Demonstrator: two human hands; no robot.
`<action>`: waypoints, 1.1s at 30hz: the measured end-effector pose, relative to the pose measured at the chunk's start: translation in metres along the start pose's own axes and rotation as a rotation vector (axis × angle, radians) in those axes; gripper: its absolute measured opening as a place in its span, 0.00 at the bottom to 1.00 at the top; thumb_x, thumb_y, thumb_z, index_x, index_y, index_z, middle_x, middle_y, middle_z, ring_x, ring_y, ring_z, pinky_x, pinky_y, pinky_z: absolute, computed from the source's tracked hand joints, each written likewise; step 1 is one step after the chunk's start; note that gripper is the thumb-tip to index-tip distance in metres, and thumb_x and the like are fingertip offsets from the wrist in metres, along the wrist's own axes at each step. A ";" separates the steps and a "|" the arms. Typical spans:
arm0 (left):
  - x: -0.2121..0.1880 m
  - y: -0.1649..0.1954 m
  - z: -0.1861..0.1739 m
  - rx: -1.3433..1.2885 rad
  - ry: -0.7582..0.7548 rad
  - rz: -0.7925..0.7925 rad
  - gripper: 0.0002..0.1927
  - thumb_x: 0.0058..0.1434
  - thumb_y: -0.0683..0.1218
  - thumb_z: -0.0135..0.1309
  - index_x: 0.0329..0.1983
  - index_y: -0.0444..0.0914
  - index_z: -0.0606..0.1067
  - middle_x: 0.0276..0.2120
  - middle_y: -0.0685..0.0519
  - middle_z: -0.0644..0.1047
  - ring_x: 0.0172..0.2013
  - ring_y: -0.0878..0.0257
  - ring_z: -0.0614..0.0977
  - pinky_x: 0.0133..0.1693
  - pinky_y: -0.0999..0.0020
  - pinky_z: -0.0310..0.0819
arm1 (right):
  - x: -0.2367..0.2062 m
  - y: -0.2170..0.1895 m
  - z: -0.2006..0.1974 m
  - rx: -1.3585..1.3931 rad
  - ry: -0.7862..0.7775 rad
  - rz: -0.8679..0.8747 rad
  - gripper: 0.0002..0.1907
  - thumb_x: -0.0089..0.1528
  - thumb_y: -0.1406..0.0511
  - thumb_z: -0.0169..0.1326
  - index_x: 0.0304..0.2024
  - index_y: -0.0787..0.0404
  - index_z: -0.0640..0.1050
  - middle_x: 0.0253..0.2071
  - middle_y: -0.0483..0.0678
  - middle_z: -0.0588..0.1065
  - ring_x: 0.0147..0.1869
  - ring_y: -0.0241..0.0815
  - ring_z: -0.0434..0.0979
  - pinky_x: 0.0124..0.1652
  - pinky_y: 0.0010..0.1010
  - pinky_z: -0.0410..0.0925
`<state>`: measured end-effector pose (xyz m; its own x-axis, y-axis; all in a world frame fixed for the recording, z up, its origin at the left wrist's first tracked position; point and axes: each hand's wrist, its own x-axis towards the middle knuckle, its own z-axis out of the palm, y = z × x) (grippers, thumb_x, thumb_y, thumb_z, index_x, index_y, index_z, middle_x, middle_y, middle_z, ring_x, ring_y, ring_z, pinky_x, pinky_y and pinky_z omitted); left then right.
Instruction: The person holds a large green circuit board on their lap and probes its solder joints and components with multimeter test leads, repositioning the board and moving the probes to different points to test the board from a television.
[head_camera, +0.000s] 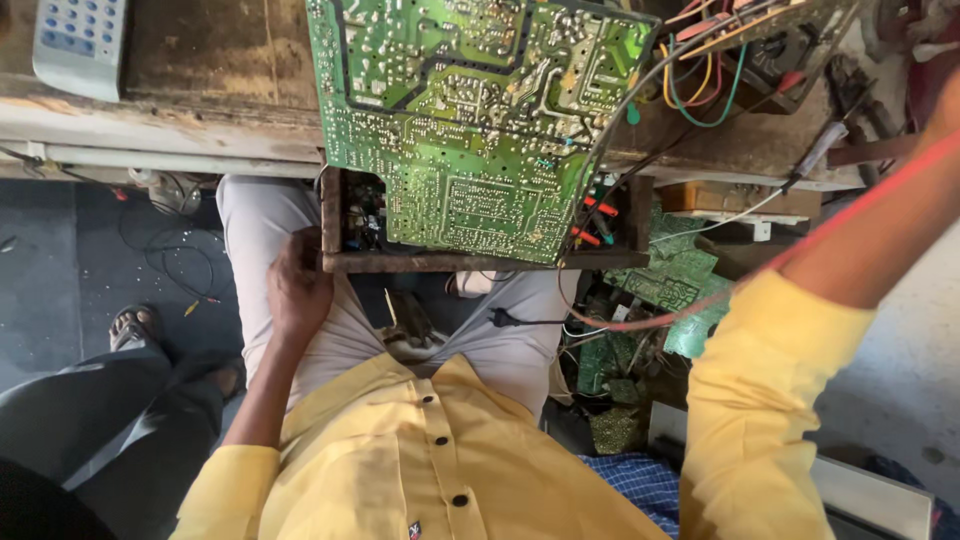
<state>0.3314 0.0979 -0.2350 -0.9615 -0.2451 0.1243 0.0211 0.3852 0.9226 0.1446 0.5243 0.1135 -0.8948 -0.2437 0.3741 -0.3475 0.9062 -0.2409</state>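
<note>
Here the left hand (297, 285) rests curled on the corner of the open wooden drawer (450, 262), under the green circuit board (470, 110) overhanging the bench (200, 120). The right hand is out of view. Steady the drawer and avoid snagging the red wire (800, 250).

I have one view only, from the camera on the person's head. It looks almost straight down over the yellow shirt (420, 450) and lap, with the edge of the worktop (160, 130) crossing the top of the frame. It sits close: the green circuit board (470, 120) fills the upper middle, and the floor (60, 260) shows at left. The right arm runs out of frame at upper right.
</note>
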 end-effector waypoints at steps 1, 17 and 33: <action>0.000 -0.002 0.001 0.002 -0.003 -0.008 0.17 0.60 0.34 0.56 0.53 0.35 0.74 0.39 0.45 0.81 0.37 0.53 0.85 0.39 0.62 0.77 | -0.008 0.000 -0.001 0.016 0.004 0.002 0.08 0.74 0.70 0.57 0.48 0.74 0.76 0.43 0.56 0.75 0.39 0.45 0.73 0.38 0.33 0.66; -0.005 -0.009 0.004 0.015 -0.027 0.005 0.17 0.61 0.34 0.55 0.54 0.34 0.73 0.38 0.45 0.81 0.35 0.53 0.84 0.35 0.63 0.77 | -0.077 -0.032 0.027 0.221 0.264 -0.196 0.13 0.73 0.70 0.57 0.57 0.73 0.77 0.54 0.55 0.77 0.44 0.42 0.74 0.43 0.30 0.69; -0.011 -0.007 0.003 -0.104 0.063 -0.021 0.09 0.64 0.34 0.55 0.48 0.32 0.75 0.35 0.46 0.80 0.32 0.61 0.80 0.35 0.69 0.73 | -0.143 -0.044 0.080 0.734 0.776 -0.241 0.14 0.69 0.62 0.54 0.47 0.67 0.69 0.30 0.55 0.73 0.24 0.49 0.72 0.27 0.38 0.66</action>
<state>0.3406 0.1004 -0.2438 -0.9429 -0.3089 0.1247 0.0328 0.2862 0.9576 0.2652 0.4918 -0.0007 -0.4499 0.1306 0.8835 -0.8025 0.3750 -0.4641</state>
